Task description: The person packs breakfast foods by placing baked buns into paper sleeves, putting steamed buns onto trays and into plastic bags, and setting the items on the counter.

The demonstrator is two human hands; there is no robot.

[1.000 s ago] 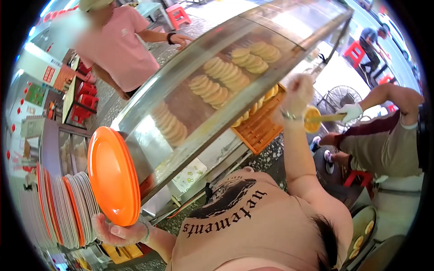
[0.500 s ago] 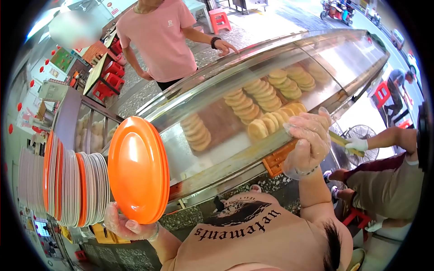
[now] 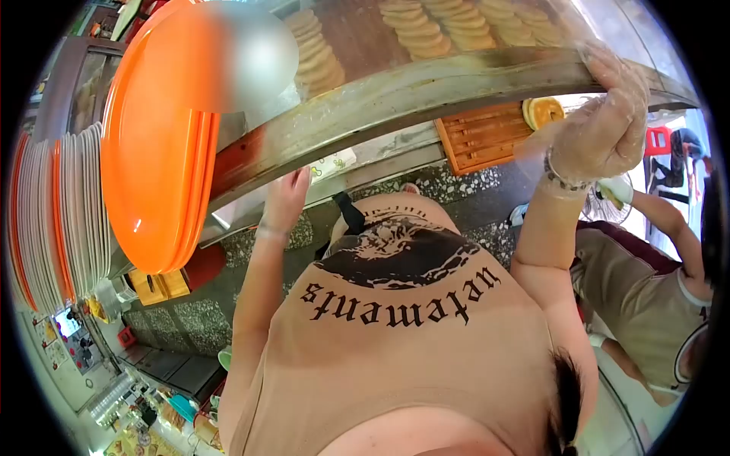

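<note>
My left hand (image 3: pixel 286 204), in a clear plastic glove, reaches under the metal counter rim (image 3: pixel 395 95). The rim hides its fingertips, beside a white packet with green print (image 3: pixel 334 162). At the right, my gloved right hand (image 3: pixel 602 125) is raised at the rim with its fingers curled. Its palm is turned from view, so whatever it may hold is hidden. A loose translucent flap of film hangs by its wrist. Below the rim, a brown wooden slatted tray (image 3: pixel 471 140) bears a round golden pastry (image 3: pixel 544 114), left of my right hand.
Orange oval plates (image 3: pixel 156 175) stand on edge at the left, beside a row of white plates (image 3: pixel 82 220). Rows of flat round pastries (image 3: pixel 414 30) lie behind the glass. A co-worker (image 3: pixel 635 296) with gloved hands stands close on my right.
My left hand has left the orange plates and gone down under the counter rim. My right hand has moved right and up to the rim. The view has tilted down.
</note>
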